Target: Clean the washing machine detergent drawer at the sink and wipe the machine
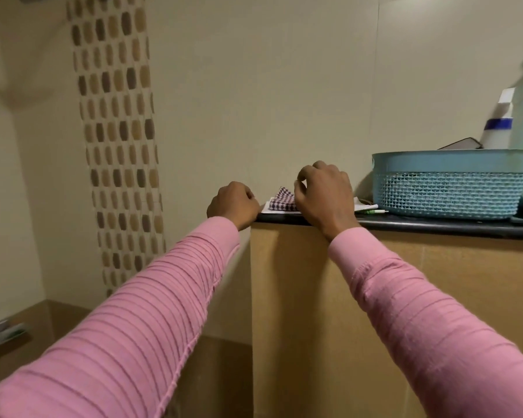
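A folded checked cloth (280,200), dark and white, lies on a white sheet at the left end of a dark ledge (435,224). My right hand (325,196) hovers right beside the cloth with fingers curled and apart, its fingertips just above the cloth's right edge, holding nothing. My left hand (233,205) is closed in a loose fist at the ledge's left corner, with nothing in it. Both arms wear pink sleeves. No washing machine, detergent drawer or sink is in view.
A light blue mesh basket (449,188) stands on the ledge to the right, with a white spray bottle (497,128) behind it and a pen (372,211) in front. A tan panel drops below the ledge. A tiled wall with a mosaic strip (118,131) rises behind.
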